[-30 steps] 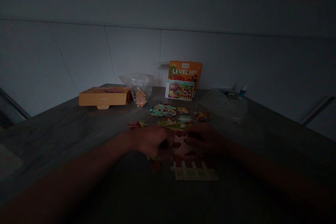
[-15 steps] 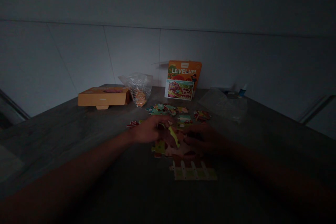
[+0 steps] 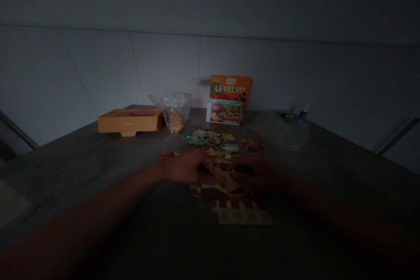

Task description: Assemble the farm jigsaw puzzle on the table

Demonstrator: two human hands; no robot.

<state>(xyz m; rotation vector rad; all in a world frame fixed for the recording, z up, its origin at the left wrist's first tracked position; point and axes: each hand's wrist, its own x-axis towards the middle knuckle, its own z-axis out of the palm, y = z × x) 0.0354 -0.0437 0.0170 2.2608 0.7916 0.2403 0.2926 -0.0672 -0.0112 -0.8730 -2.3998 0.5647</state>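
My left hand (image 3: 188,167) is closed on a jigsaw puzzle piece (image 3: 215,187) with green and brown on it, held low over the partly joined puzzle. Thumb and fingers meet near the piece's upper edge. On the right, my right hand (image 3: 259,173) has its thumb and fingers bent over the pink and brown cow part of the jigsaw puzzle (image 3: 234,187), gripping it at its right side. Just below lies a joined strip of puzzle pieces with a white fence (image 3: 243,213), a little apart from the cow part. Dim light hides the exact joints.
Beyond my hands lie a heap of loose puzzle pieces (image 3: 203,137), a smaller pile (image 3: 252,144) and a red barn piece (image 3: 167,154). Farther back stand an orange box (image 3: 129,121), a plastic bag with pieces (image 3: 175,111), a picture card (image 3: 225,112) and a clear bag (image 3: 278,131).
My left hand has turned and lowered the puzzle piece, from tilted up to nearly flat over the puzzle's left part. My right hand has hardly moved.
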